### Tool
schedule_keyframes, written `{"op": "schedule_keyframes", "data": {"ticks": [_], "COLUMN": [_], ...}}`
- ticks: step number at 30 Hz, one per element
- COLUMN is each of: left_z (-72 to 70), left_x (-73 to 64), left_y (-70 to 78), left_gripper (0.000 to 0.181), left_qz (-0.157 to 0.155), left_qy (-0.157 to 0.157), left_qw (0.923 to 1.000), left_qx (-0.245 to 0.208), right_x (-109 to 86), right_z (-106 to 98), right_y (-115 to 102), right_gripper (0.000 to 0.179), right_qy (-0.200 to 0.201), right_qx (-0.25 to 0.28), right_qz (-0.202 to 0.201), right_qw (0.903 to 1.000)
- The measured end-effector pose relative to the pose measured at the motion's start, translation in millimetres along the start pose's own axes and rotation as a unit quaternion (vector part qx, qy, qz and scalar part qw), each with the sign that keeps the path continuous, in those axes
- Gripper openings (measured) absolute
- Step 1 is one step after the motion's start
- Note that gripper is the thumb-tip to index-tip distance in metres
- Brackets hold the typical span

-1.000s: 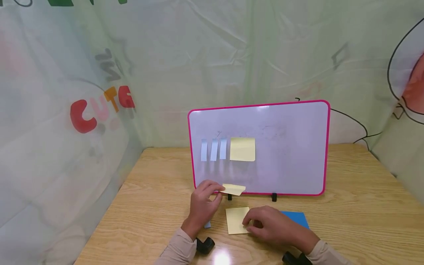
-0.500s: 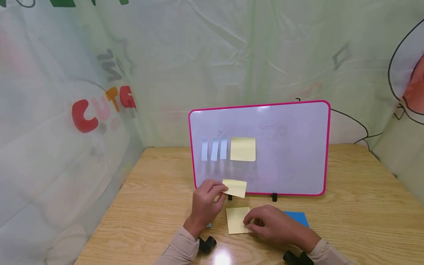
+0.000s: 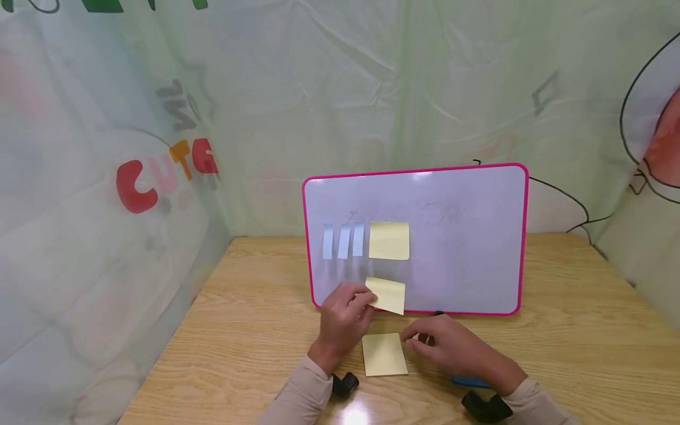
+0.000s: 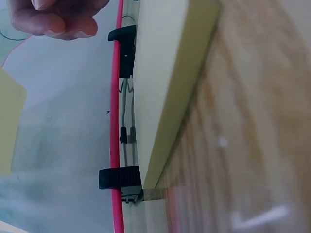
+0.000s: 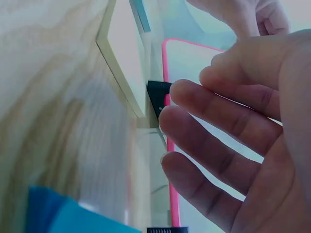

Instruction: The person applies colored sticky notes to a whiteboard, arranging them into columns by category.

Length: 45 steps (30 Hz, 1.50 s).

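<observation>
My left hand (image 3: 344, 323) pinches a pale yellow sticky note (image 3: 390, 296) by its left edge, in front of the whiteboard's (image 3: 467, 248) lower part. The note's edge (image 4: 8, 121) shows at the side of the left wrist view. Just below lies a thick yellow sticky-note pad (image 3: 385, 355) on the table. My right hand (image 3: 454, 348) hovers by the pad's upper right corner, its fingers (image 5: 214, 104) loosely bent and holding nothing. Behind the right hand and wrist, a blue pad (image 3: 470, 381) is mostly hidden. On the board, another yellow note (image 3: 389, 241) is stuck beside three light blue strips (image 3: 344, 241).
The pink-framed board leans on black stand feet (image 4: 119, 177) at the table's (image 3: 255, 307) back. A printed curtain (image 3: 265, 118) hangs behind and to the left. A small blue piece (image 5: 140, 14) lies past the yellow pad in the right wrist view.
My left hand has moved up and to the right with the note, which now faces the board more upright. My right hand has lifted away from the pad, uncovering its right side.
</observation>
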<state>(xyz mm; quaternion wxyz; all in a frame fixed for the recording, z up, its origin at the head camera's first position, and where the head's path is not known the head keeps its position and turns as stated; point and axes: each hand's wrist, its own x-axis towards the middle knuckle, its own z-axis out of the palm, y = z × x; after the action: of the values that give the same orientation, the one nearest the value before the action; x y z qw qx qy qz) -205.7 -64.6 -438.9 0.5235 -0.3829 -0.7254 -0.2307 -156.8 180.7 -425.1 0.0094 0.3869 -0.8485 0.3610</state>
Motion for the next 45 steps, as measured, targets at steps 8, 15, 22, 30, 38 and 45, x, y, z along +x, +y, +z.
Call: {"op": "schedule_keyframes", "data": {"ticks": [8, 15, 22, 30, 38, 45], "left_z": [9.2, 13.0, 18.2, 20.9, 23.5, 26.2], "left_x": [1.9, 0.7, -1.0, -2.8, -3.6, -1.0], "left_y": [-4.2, -6.4, -7.9, -7.7, -7.4, -8.0], "left_gripper": [0.016, 0.014, 0.013, 0.012, 0.013, 0.012], "left_qz": [0.002, -0.018, -0.025, -0.029, -0.031, -0.032], "left_qy": [0.002, 0.003, -0.003, -0.003, -0.013, -0.018], "left_qw": [1.0000, 0.9998, 0.9997, 0.9995, 0.9993, 0.9992], "left_qx": [0.002, -0.012, -0.004, 0.014, 0.015, 0.018], "right_x": [3.1, 13.4, 24.1, 36.3, 45.6, 50.9], "right_z": [-19, -27, -26, -16, -12, -9], "right_y": [0, -2, -1, -6, -14, -14], "right_gripper": [0.014, 0.014, 0.022, 0.025, 0.029, 0.032], "right_qy": [0.029, 0.102, 0.191, 0.207, 0.188, 0.172], "right_qx": [-0.021, -0.024, -0.089, -0.150, -0.201, -0.211], "right_qz": [0.044, 0.039, -0.023, -0.041, -0.034, -0.020], "right_qw": [0.9984, 0.9937, 0.9772, 0.9659, 0.9608, 0.9621]}}
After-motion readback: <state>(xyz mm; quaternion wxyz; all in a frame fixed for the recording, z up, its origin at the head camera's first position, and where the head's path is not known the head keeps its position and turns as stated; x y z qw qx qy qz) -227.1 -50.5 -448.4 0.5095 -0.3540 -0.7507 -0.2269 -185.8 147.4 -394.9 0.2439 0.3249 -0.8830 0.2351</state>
